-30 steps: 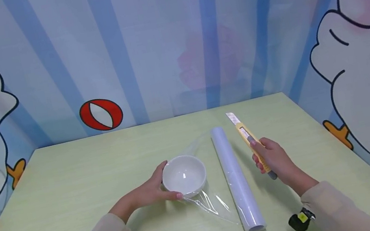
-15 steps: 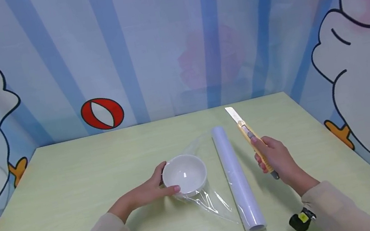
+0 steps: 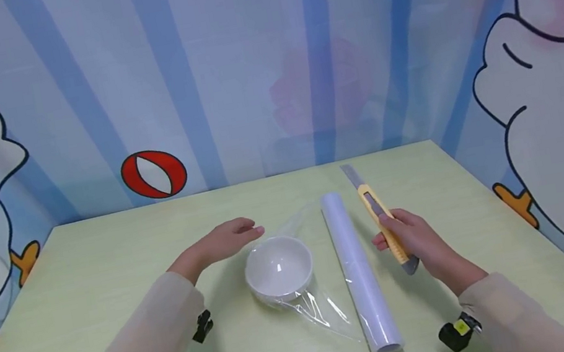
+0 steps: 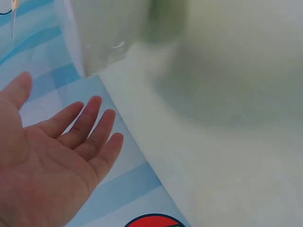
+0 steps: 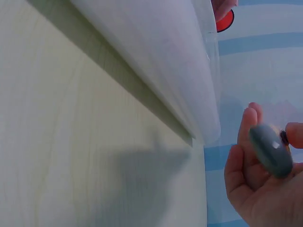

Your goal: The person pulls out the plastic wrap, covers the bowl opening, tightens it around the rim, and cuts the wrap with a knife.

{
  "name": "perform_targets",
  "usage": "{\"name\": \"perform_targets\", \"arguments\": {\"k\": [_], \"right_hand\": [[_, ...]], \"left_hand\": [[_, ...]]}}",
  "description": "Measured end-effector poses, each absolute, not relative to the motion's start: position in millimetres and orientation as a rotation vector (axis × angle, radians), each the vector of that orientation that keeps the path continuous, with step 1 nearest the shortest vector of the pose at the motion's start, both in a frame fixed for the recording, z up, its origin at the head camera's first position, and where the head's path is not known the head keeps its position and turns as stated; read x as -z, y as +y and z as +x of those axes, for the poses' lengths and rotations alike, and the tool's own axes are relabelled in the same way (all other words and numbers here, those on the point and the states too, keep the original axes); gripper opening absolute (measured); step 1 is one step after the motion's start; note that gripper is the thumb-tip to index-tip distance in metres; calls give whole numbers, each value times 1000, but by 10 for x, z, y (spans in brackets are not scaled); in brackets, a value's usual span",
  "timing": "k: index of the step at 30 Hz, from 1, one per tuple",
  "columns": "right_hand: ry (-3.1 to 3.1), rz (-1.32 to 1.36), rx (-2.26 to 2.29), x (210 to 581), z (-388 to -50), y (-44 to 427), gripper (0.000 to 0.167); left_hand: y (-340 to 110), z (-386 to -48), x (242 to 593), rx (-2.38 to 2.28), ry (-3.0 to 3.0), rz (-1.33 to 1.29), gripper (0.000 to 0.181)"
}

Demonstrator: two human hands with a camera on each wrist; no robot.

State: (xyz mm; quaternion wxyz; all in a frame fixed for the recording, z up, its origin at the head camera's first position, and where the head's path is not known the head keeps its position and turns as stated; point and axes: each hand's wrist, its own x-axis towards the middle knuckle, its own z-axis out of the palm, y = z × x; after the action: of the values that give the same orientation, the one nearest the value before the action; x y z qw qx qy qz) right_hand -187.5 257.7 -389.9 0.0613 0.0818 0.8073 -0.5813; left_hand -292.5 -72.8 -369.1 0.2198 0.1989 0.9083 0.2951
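Observation:
A white bowl (image 3: 279, 268) stands on clear plastic film (image 3: 321, 310) that runs to a long roll (image 3: 362, 278). Just behind and left of the bowl, the left hand (image 3: 220, 241) hovers with relaxed fingers and holds nothing; its empty palm (image 4: 52, 161) faces the left wrist camera. The right hand (image 3: 420, 239) grips a yellow utility knife (image 3: 376, 206) to the right of the roll, blade out and pointing away from the person. In the right wrist view the knife's dark end (image 5: 271, 150) lies across the right hand (image 5: 265, 189).
The pale green table (image 3: 124, 279) ends at a back edge before a striped blue curtain (image 3: 252, 68) printed with cartoon figures. Both wrists carry small black cameras.
The left hand has let go of the bowl and moved up behind it. The knife has turned slightly in the right hand, and its blade reaches further out than a second ago.

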Motion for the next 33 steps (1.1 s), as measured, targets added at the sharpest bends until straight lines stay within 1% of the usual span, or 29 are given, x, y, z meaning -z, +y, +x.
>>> {"name": "perform_targets", "arguments": {"k": [5,9,12,18,25,33], "right_hand": [[2348,192,1755,3853,-1890,2568,48],[2344,158,1716,3849,-1889,2527,44],[2358,161,1672,3852,-1892,2478,39],[2471,161,1475,3803,-1916,2378,30],[2573,183,1310,3728,-1986,2239,30],[2583,206,1280,3705,-2095,2125,30]], "left_hand": [[-434,-3124,3555,-671,2546,622,54],[-168,-3215,3499,-507,2537,665,46],[9,-3260,3479,-393,2518,649,42],[330,-3300,3469,-267,2507,537,39],[484,-3248,3551,-195,2570,543,35],[488,-3276,3635,-237,2663,570,26]]}}
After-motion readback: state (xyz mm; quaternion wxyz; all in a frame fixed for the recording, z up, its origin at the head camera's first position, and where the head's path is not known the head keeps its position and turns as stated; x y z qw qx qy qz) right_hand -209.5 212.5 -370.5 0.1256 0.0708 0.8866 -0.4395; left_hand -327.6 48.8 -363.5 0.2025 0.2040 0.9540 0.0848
